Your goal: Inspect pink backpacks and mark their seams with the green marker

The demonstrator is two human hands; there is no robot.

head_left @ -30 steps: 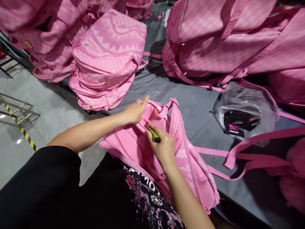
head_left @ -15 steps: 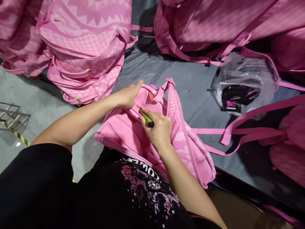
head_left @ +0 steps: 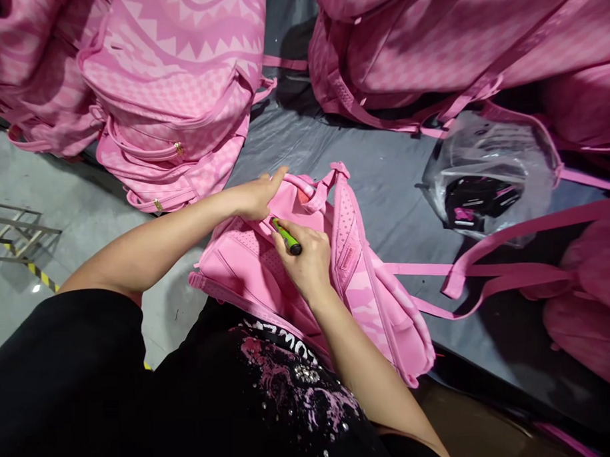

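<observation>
Your hands work at the top of a pink backpack on the grey table, a green marker in the right.

On your left sits a stack of patterned pink backpacks (head_left: 180, 106). Your left hand (head_left: 256, 193) reaches in with the forearm stretched across, fingers curled onto the upper edge of the pink backpack (head_left: 306, 275), thumb pointing forward. That backpack lies back panel up at the near edge of the grey table (head_left: 383, 179), pressed against your body. Your right hand (head_left: 306, 258) rests on it, wrist bent, fingers closed around a green marker (head_left: 285, 235) whose tip meets the fabric just beside the left hand. Further right lie loose pink straps (head_left: 487, 275), then a clear plastic bag (head_left: 488, 175) of dark items.
</observation>
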